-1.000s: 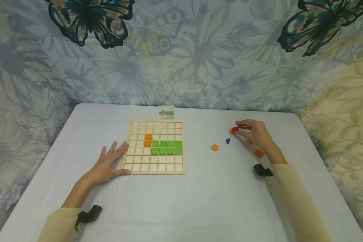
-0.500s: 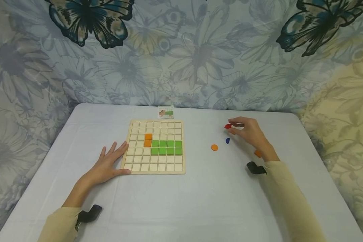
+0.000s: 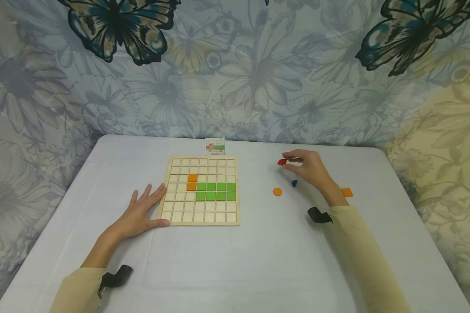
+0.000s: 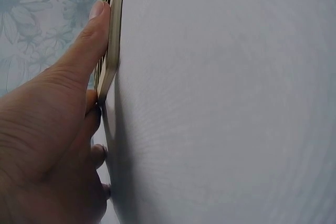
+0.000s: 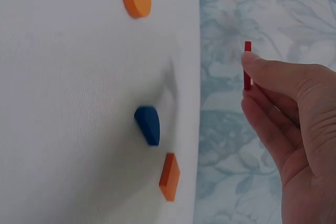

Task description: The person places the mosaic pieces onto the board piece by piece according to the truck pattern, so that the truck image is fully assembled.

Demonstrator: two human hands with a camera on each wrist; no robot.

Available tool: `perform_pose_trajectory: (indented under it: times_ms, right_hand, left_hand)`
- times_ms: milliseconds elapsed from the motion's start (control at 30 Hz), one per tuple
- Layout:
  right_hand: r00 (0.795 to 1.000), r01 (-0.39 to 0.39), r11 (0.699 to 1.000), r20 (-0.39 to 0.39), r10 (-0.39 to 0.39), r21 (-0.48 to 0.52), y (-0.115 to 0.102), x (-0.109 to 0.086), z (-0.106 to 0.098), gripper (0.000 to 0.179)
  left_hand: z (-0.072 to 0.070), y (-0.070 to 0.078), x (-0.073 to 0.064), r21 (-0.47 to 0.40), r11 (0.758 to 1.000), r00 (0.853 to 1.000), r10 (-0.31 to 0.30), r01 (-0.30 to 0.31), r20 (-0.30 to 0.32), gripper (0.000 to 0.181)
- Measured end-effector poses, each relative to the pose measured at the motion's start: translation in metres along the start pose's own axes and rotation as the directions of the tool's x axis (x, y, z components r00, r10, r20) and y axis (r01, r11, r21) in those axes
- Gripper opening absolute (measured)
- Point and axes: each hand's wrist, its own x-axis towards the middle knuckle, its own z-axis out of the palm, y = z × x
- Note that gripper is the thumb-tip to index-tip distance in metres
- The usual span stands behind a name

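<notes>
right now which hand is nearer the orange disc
Right: the right hand is beyond and right of the orange disc; the left hand is left of it, across the board.

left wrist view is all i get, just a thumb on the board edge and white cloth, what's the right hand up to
Observer: The right hand pinches a red piece.
Operator: any loose pieces lying about
Observer: A blue piece and an orange disc lie to the right of the board in the head view.
Operator: and the bit of green i see up top
Observer: The head view shows eight green squares, in two rows of four.
</notes>
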Motion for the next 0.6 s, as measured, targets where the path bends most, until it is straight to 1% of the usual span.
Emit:
perform_pose_trajectory:
  times_ms: [300,600]
  right_hand:
    - [1.0,-0.002,1.0,0.019,0.001,0.03,-0.007,0.008,0.015,0.03]
    - [0.999,-0.007,0.998,0.04,0.004,0.06,-0.015,0.012,0.028,0.03]
  left_hand:
    - [0.001,-0.001,0.0,0.014,1.0,1.0,-0.005,0.005,-0.001,0.107]
    - [0.0,-0.001,-0.001,0.009,1.0,1.0,0.005,-0.005,0.0,0.106]
